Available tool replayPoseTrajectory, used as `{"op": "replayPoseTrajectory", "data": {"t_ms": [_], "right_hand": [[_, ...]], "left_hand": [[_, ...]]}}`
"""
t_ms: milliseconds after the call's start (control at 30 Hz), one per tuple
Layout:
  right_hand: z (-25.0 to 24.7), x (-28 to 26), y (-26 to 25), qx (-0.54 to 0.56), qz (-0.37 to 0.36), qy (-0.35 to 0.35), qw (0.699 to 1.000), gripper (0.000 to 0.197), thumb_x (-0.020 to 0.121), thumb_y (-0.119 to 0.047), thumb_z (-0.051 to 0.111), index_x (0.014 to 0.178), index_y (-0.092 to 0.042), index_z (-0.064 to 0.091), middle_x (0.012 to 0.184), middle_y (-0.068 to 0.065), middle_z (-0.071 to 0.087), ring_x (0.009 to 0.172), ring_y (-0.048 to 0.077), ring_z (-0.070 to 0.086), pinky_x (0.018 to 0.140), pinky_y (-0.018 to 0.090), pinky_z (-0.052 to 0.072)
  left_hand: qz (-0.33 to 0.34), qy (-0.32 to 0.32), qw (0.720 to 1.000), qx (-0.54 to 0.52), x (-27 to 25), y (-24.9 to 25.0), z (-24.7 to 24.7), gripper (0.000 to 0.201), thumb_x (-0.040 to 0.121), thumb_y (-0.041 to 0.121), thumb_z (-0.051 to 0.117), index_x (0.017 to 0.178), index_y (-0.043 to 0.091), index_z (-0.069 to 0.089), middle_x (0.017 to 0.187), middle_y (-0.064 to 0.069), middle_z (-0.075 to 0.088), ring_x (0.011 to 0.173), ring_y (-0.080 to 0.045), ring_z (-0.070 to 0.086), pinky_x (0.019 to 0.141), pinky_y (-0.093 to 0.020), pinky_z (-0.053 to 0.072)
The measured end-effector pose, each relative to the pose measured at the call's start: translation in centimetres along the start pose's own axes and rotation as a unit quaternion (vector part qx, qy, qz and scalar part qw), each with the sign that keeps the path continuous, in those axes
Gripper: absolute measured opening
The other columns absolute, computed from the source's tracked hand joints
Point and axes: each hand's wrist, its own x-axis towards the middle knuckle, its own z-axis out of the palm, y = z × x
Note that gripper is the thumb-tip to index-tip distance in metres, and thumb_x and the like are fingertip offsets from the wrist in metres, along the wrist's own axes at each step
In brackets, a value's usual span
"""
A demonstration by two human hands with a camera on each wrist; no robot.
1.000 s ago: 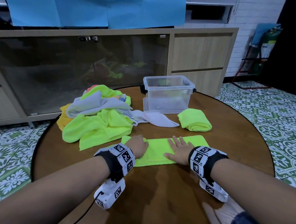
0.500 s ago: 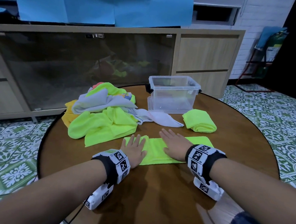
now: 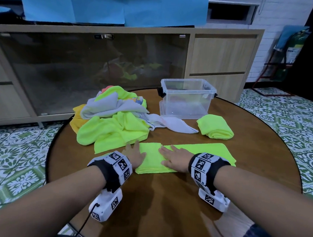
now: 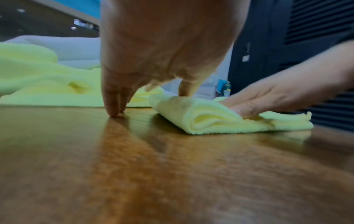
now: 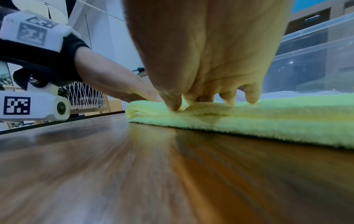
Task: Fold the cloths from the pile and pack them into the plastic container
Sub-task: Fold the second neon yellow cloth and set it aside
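Observation:
A neon yellow-green cloth (image 3: 201, 152) lies folded into a long strip on the round wooden table (image 3: 165, 201), its left end folded over. My left hand (image 3: 135, 154) lies flat at that left end (image 4: 201, 118), some fingertips on the wood. My right hand (image 3: 175, 159) presses flat on the strip's middle (image 5: 249, 115). Both hands have straight fingers and grip nothing. The pile of cloths (image 3: 113, 119) sits behind the left hand. The clear plastic container (image 3: 187, 99) stands at the table's back. A rolled yellow-green cloth (image 3: 214, 126) lies in front of it.
A white cloth (image 3: 172, 124) trails from the pile toward the container. A wooden cabinet with dark glass doors (image 3: 91, 68) stands behind the table. Patterned green floor tiles (image 3: 12, 155) surround it. Bare wood lies between the strip and me.
Both hands slid left along the strip, flattening it. The left hand now sits at the strip's folded left end, and the right hand is near its middle.

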Motion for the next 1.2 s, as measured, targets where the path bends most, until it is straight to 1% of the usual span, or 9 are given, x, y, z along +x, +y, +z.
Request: {"op": "replayPoseTrajectory", "data": {"t_ms": [100,200,400,567,667,800,1000,1100,1200], "right_hand": [[-0.2,-0.2,-0.1,-0.013,-0.001,0.023,1.000,0.056,0.102,-0.039,0.024,0.152,-0.019,0.005,0.159,0.000,-0.001,0.146,0.029,0.004,0.117,0.044,0.014],[-0.4,-0.4,-0.3,-0.032,-0.013,0.099,0.994,0.052,0.099,-0.039,0.036,0.145,-0.015,0.031,0.153,0.005,0.023,0.137,0.029,0.024,0.112,0.041,0.026],[-0.9,-0.8,0.1,0.120,-0.014,0.169,0.978,0.036,0.095,-0.025,0.047,0.127,-0.013,0.058,0.132,0.004,0.054,0.123,0.024,0.045,0.100,0.033,0.038],[-0.9,0.1,-0.8,0.017,-0.016,0.109,0.994,0.061,0.098,-0.038,0.038,0.150,-0.019,0.014,0.158,-0.002,0.008,0.144,0.025,0.014,0.114,0.041,0.020],[-0.6,0.9,-1.3,0.021,0.001,0.019,1.000,0.060,0.102,-0.037,0.026,0.151,-0.019,-0.003,0.159,-0.002,-0.009,0.146,0.029,0.000,0.118,0.045,0.012],[-0.1,1.1,-1.3,0.009,0.010,0.016,1.000,0.060,0.102,-0.038,0.021,0.150,-0.018,-0.008,0.158,-0.001,-0.015,0.146,0.026,-0.008,0.118,0.044,0.002],[0.1,0.9,-1.2,0.025,0.026,0.006,0.999,0.060,0.102,-0.041,0.017,0.150,-0.019,-0.010,0.157,-0.003,-0.018,0.146,0.027,-0.010,0.118,0.045,-0.001],[-0.5,0.7,-1.0,0.028,0.016,-0.002,0.999,0.060,0.102,-0.042,0.021,0.151,-0.019,-0.005,0.158,-0.002,-0.012,0.146,0.028,-0.006,0.118,0.045,0.002],[-1.8,-0.2,-0.6,0.054,-0.004,0.084,0.995,0.049,0.100,-0.033,0.035,0.146,-0.016,0.032,0.156,0.004,0.021,0.141,0.029,0.023,0.113,0.042,0.023]], "left_hand": [[-0.030,0.015,0.999,-0.014,0.1,-0.8,-1.2,0.053,0.097,0.044,0.040,0.129,0.002,0.045,0.126,-0.014,0.054,0.116,-0.030,0.052,0.089,-0.032,0.043],[-0.026,0.000,0.994,-0.102,0.4,-0.9,-1.1,0.039,0.094,0.042,0.047,0.081,0.006,0.051,0.078,-0.003,0.052,0.078,-0.020,0.053,0.058,-0.024,0.039],[-0.015,0.037,0.962,-0.272,-0.6,0.2,-0.8,0.051,0.090,0.024,0.060,0.129,0.000,0.037,0.125,-0.014,0.053,0.116,-0.029,0.052,0.085,-0.031,0.042],[0.001,0.042,0.981,-0.189,-0.4,0.2,-0.1,0.067,0.094,0.020,0.053,0.146,0.006,0.014,0.137,-0.016,0.047,0.121,-0.029,0.051,0.095,-0.033,0.041],[0.039,0.046,0.986,-0.158,-0.7,0.5,0.1,0.072,0.098,0.015,0.046,0.151,0.016,-0.004,0.130,-0.021,0.052,0.089,-0.024,0.059,0.074,-0.031,0.045],[0.055,0.013,0.993,-0.104,0.1,0.4,0.2,0.060,0.102,0.014,0.032,0.151,0.025,-0.002,0.130,-0.025,0.048,0.073,-0.019,0.053,0.075,-0.029,0.042],[0.055,0.012,0.995,-0.088,0.4,0.3,0.2,0.058,0.102,0.025,0.034,0.151,0.017,0.005,0.142,-0.023,0.038,0.109,-0.028,0.057,0.082,-0.029,0.044],[0.063,0.000,0.993,-0.097,0.2,0.1,0.1,0.069,0.098,0.035,0.044,0.151,0.017,0.003,0.150,-0.018,0.028,0.128,-0.027,0.044,0.096,-0.029,0.040],[0.064,0.001,0.992,-0.112,-0.1,-0.1,-0.2,0.074,0.095,0.032,0.050,0.151,0.017,0.003,0.154,-0.015,0.022,0.136,-0.027,0.034,0.102,-0.029,0.035]]}}
